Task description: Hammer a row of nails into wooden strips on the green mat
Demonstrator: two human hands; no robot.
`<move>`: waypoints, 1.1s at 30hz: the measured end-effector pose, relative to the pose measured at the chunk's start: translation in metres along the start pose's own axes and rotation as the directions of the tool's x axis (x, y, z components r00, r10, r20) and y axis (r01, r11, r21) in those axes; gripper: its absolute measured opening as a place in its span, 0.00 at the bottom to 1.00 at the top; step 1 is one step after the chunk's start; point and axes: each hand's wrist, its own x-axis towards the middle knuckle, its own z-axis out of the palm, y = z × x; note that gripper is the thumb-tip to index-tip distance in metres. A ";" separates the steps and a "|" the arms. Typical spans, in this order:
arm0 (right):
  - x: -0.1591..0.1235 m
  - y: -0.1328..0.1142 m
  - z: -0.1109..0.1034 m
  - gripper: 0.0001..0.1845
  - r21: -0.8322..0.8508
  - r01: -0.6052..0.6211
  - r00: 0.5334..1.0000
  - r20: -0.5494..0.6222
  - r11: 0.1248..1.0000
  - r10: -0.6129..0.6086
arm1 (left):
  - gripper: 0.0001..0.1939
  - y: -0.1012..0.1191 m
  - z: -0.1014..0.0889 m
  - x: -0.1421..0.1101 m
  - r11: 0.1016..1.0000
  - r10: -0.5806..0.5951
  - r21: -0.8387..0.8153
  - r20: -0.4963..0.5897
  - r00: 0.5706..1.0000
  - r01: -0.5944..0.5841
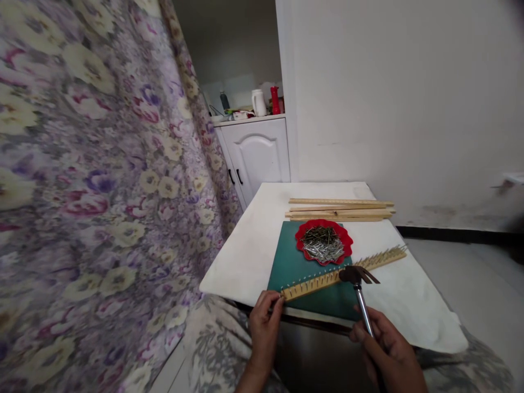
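Left hand (265,314): fingers pinched at near end of nail-studded wood strip (313,284) | right hand (387,341): gripping hammer (362,295), head over strip | strip slants across green mat (282,256) on tabletop (241,256)

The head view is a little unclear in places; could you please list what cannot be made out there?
All in the head view:
- Whether the left hand pinches a nail: too small.
- Lower handle of the hammer: hidden by the right hand.
- Part of the nailed strip: hidden behind the hammer's head.
- Number of nails in the red dish: small and overlapping.
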 end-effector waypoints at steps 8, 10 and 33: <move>0.002 0.003 -0.003 0.25 -0.015 -0.004 1.000 0.001 1.000 0.004 | 0.08 -0.006 -0.002 -0.001 0.998 0.019 0.057 0.010 1.000 -0.020; 0.001 0.004 -0.002 0.26 -0.022 -0.009 1.000 -0.005 1.000 0.008 | 0.08 -0.006 -0.002 0.000 0.998 0.015 0.065 0.019 1.000 -0.016; 0.004 -0.004 0.012 0.16 -0.159 0.011 0.916 0.397 0.987 0.054 | 0.07 -0.008 -0.001 0.006 0.983 0.096 0.149 0.089 0.991 -0.108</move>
